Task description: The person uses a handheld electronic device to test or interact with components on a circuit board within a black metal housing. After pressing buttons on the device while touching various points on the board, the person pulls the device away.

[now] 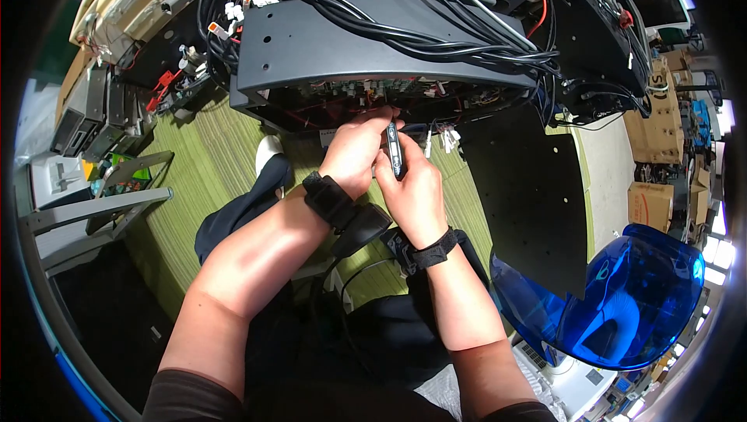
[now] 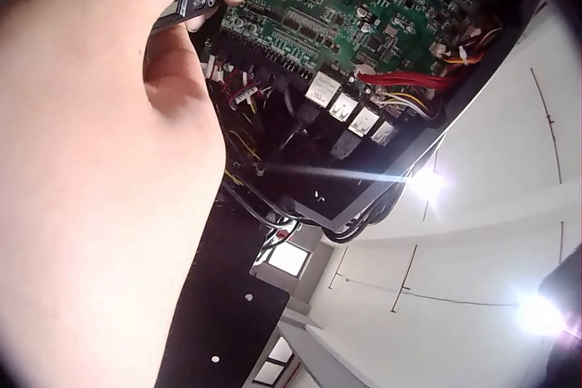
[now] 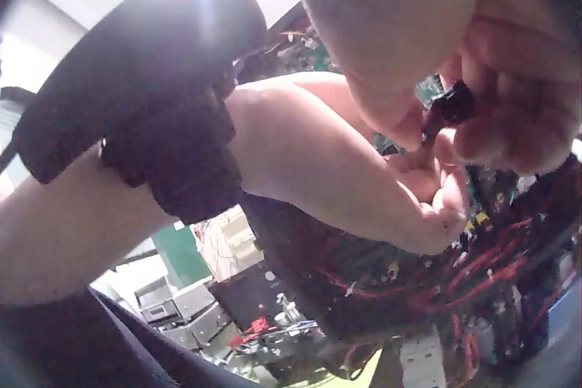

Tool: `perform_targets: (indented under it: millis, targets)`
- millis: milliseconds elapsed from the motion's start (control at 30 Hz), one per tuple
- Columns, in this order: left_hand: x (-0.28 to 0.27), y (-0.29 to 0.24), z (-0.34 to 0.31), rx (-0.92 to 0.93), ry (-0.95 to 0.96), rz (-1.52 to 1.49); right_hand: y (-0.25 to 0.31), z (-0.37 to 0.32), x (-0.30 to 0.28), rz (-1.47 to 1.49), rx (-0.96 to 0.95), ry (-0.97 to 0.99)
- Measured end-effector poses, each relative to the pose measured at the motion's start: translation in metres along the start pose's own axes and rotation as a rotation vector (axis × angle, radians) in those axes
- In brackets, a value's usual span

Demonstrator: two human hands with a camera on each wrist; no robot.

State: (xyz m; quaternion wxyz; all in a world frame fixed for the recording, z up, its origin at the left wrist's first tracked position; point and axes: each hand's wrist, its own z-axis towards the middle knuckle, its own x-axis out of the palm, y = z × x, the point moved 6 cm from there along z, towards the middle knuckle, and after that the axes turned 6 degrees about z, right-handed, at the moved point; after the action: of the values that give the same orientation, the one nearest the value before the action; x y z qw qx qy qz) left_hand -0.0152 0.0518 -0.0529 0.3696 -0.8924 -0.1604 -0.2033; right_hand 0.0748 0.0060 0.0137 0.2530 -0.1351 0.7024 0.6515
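Observation:
My right hand (image 1: 418, 195) grips a slim black pen-style electric screwdriver (image 1: 394, 149) with small buttons along its side. Its far end points into the open front of a dark metal housing (image 1: 373, 44). My left hand (image 1: 352, 153) reaches to the same spot, its curled fingers right at the screwdriver's tip in the right wrist view; I cannot tell what they pinch. Behind the hands, a green circuit board (image 2: 318, 20) fills the housing, with silver USB ports (image 2: 344, 108) and red wires (image 2: 414, 80) along its edge.
Black cables (image 1: 405, 42) drape over the housing. White connectors (image 1: 449, 138) dangle below its opening. To the right stand a dark perforated panel (image 1: 533, 204) and a translucent blue plastic chair (image 1: 615, 305). A grey metal frame (image 1: 101, 208) is on the left, over green carpet (image 1: 167, 227).

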Motion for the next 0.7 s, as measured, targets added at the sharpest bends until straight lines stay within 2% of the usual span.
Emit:
perform_targets:
  millis: [133, 200, 233, 300, 333, 400, 567, 700]
  targets:
    - [0.0, -0.001, -0.004, -0.062, -0.024, 0.032, -0.016, 0.0, 0.005, 0.091, 0.067, 0.022]
    - [-0.001, -0.001, -0.002, -0.044, -0.033, 0.059, -0.029, -0.001, 0.011, 0.287, 0.202, 0.07]
    - [-0.001, -0.003, -0.003, -0.025, -0.042, 0.085, -0.029, 0.0, 0.01, 0.287, 0.202, 0.07]
    - [0.0, -0.004, -0.006, -0.04, -0.042, 0.09, -0.038, 0.001, 0.015, 0.464, 0.409, 0.133]
    - [0.001, -0.004, -0.008, -0.055, -0.041, 0.094, -0.037, 0.001, 0.013, 0.464, 0.41, 0.133]
    - [-0.002, -0.003, -0.005, -0.064, -0.039, 0.124, -0.036, -0.001, 0.02, 0.643, 0.504, 0.267]
    - [-0.002, -0.003, -0.005, -0.084, -0.018, 0.125, -0.041, -0.002, 0.026, 0.783, 0.474, 0.292]
    - [0.001, -0.003, -0.008, -0.134, -0.007, 0.109, -0.041, -0.004, 0.028, 0.874, 0.566, 0.282]
